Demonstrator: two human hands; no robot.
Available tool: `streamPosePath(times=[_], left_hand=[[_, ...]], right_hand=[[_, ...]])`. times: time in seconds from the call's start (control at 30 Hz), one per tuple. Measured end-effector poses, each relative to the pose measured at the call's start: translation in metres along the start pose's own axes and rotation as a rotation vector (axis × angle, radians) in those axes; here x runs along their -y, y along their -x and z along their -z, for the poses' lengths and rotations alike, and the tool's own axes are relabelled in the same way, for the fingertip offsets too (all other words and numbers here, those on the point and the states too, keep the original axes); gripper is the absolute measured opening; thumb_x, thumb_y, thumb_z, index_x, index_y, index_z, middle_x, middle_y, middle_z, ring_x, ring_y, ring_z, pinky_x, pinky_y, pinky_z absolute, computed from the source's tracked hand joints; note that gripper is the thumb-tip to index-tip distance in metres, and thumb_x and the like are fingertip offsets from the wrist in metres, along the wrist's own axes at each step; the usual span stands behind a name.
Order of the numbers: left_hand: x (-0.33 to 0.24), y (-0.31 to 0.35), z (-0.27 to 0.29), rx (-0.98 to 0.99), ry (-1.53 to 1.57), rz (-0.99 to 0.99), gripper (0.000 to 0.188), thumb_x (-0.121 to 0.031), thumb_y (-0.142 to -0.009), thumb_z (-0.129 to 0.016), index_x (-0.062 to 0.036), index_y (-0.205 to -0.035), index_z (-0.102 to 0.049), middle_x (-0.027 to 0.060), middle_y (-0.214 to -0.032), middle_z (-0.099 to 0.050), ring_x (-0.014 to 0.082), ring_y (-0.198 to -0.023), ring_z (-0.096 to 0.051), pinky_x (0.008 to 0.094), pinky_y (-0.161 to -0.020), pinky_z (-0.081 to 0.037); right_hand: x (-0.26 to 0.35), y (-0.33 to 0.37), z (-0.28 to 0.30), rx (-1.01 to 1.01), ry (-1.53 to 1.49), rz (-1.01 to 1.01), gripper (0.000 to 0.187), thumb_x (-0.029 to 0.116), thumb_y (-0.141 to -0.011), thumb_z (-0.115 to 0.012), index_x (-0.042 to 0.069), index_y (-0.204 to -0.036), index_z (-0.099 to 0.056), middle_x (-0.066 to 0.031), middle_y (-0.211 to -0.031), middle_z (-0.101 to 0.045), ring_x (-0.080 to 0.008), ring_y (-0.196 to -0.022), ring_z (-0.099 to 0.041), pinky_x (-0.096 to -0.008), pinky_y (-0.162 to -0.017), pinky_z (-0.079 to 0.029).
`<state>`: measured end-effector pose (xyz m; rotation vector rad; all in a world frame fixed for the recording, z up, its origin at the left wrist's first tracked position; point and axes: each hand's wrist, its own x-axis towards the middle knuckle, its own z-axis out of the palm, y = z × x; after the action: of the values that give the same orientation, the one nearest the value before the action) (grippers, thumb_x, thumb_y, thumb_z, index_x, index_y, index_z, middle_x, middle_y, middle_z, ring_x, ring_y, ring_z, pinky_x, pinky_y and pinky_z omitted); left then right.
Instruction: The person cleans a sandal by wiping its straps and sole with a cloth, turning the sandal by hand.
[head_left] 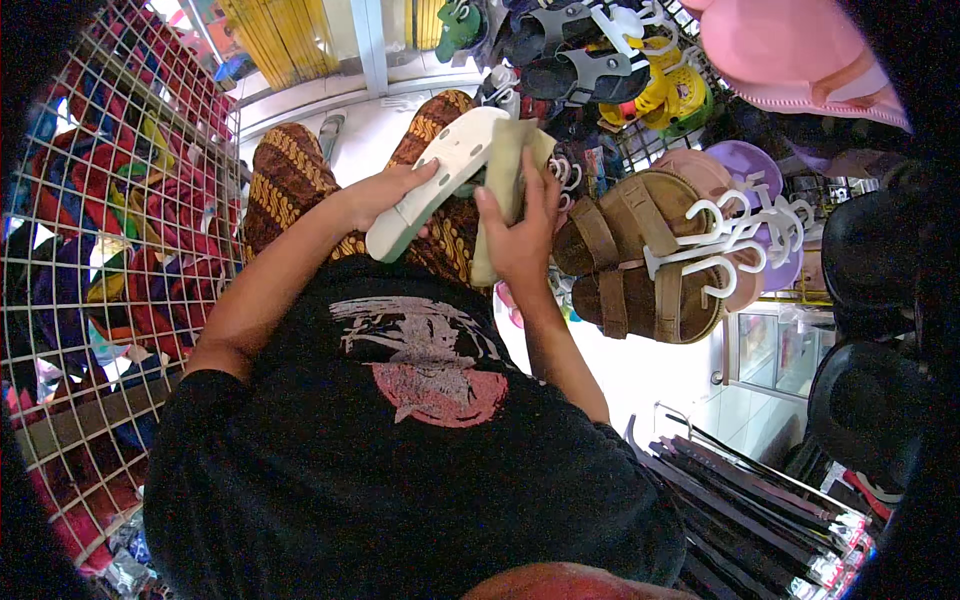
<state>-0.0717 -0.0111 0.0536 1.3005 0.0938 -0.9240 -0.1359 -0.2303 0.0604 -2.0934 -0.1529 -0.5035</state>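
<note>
My left hand [385,197] is closed around the edge of a white sandal [412,213] with grey oval marks along its face and a greenish side. The sandal is tilted above my lap, its far end up and to the right. In my right hand [522,235] is a folded, pale yellow-green cloth [503,178], pressed against the sandal's right side. The cloth hides part of the sandal there. My fingers lie over the cloth, and its lower end hangs toward my lap. Below both hands are my brown patterned trousers [290,190].
A white wire grid [110,240] with colourful goods behind it stands at my left. Close on my right hang brown two-strap sandals [640,235] on white hooks. Pink footwear [785,45] is at the upper right, and dark belts [730,490] hang at the lower right.
</note>
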Motion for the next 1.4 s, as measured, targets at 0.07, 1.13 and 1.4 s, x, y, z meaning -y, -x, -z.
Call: streamPosePath(times=[0.07,1.13,1.4], left_hand=[[0.004,-0.010,0.013,-0.019,-0.086,0.042,0.056,-0.057,-0.100,-0.049,-0.0041,-0.115,-0.062,0.0072,-0.088,-0.066,0.0194,-0.074,-0.069,0.0343,-0.063,-0.060],[-0.008,-0.019,0.008,-0.112,-0.514,0.175,0.071,-0.069,-0.096,-0.046,-0.0034,-0.113,-0.067,0.0097,-0.092,-0.070,0.0157,-0.069,-0.067,0.0316,-0.061,-0.057],[0.014,-0.037,0.026,-0.090,-0.095,0.069,0.063,-0.063,-0.101,-0.040,-0.0086,-0.117,-0.067,0.0066,-0.089,-0.069,0.0146,-0.062,-0.064,0.0323,-0.055,-0.054]], right_hand=[[0.007,0.012,-0.002,0.117,0.157,0.128,0.068,0.027,-0.082,-0.079,0.012,-0.143,-0.051,-0.0246,-0.141,-0.043,-0.0412,-0.127,-0.047,-0.0471,-0.106,-0.041],[-0.005,0.019,-0.007,0.110,0.325,0.225,0.064,0.030,-0.077,-0.082,0.019,-0.136,-0.061,-0.0254,-0.136,-0.047,-0.0434,-0.121,-0.054,-0.0455,-0.101,-0.048],[0.000,0.035,-0.015,0.251,0.224,0.328,0.065,0.027,-0.076,-0.082,0.017,-0.136,-0.061,-0.0236,-0.133,-0.045,-0.0425,-0.120,-0.051,-0.0456,-0.102,-0.046]])
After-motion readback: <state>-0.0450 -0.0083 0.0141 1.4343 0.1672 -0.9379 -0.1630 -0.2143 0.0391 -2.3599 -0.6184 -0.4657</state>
